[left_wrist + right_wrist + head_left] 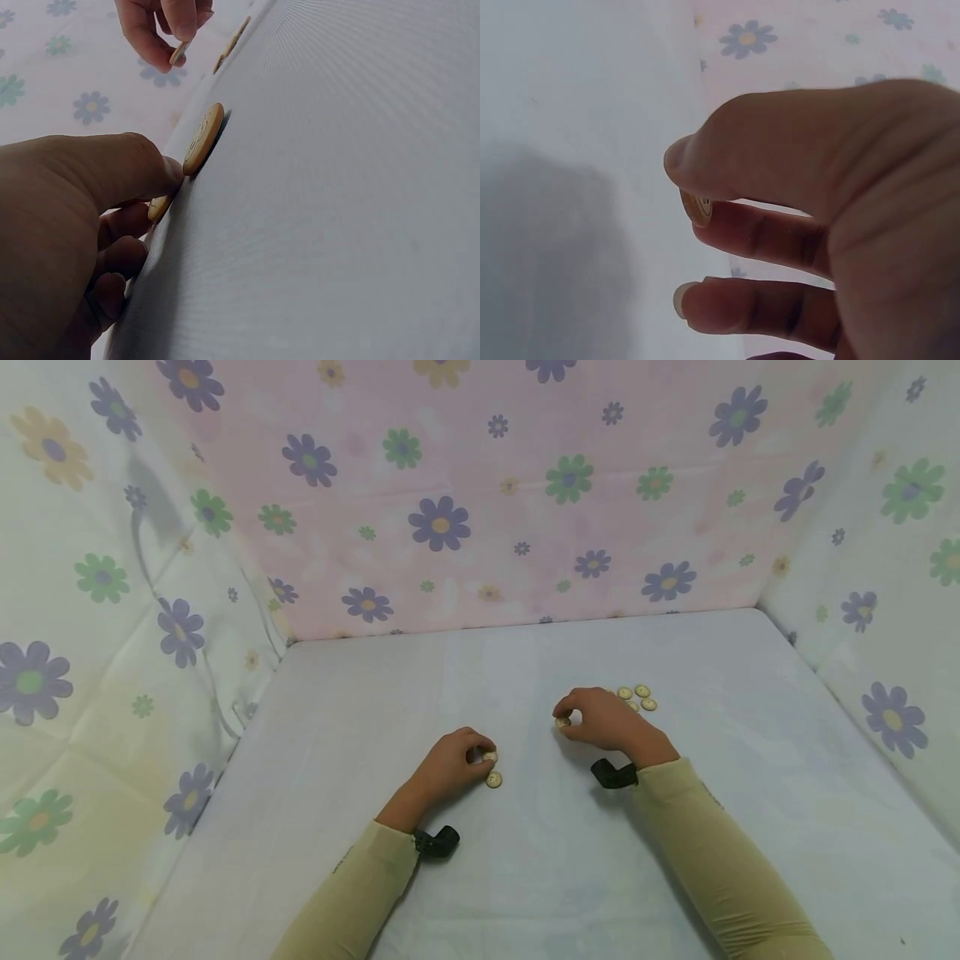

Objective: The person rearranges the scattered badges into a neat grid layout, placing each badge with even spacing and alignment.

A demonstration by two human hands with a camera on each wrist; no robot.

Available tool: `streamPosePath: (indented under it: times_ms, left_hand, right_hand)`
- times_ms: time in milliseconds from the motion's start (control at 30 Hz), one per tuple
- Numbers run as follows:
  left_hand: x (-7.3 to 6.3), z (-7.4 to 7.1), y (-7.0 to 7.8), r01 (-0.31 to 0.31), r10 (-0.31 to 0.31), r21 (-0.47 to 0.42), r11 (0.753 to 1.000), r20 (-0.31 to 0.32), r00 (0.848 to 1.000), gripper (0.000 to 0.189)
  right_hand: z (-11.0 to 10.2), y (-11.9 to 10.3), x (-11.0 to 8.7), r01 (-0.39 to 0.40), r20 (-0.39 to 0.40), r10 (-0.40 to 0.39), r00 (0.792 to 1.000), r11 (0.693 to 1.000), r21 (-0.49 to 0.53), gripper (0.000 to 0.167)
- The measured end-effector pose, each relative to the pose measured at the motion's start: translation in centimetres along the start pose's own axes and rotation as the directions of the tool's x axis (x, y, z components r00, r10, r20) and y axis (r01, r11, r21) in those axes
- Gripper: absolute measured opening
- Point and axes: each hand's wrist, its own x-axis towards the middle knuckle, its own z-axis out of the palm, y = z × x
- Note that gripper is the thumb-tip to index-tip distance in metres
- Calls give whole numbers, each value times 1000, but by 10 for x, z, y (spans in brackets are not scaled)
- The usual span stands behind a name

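My left hand (447,768) pinches a small round tan disc (490,757) between thumb and index finger at the tabletop. In the left wrist view this pinched disc (157,208) is partly hidden by the thumb. A second disc (493,780), bearing dark line marks, lies flat just beside the thumb. Farther right, my right hand (609,720) holds another disc (562,723) by its edges between thumb and index finger. The right wrist view shows part of that disc (697,208), with a dark printed mark, off the table; the other fingers are bent loosely.
Several more tan discs (642,691) lie in a loose group behind the right hand, some partly covered by it. A white cloth covers the table (337,718). Flowered fabric (480,468) hangs at the back and both sides. Black wrist cameras (438,842) sit at each cuff.
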Motion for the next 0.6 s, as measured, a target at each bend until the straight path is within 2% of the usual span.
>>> streamPosePath:
  times_ms: [600]
  left_hand:
    - [1, 1, -1, 1, -1, 13, 1000, 1, 1000, 20]
  right_hand:
    - [-24, 25, -10, -86, -32, 87, 996, 996, 15, 28]
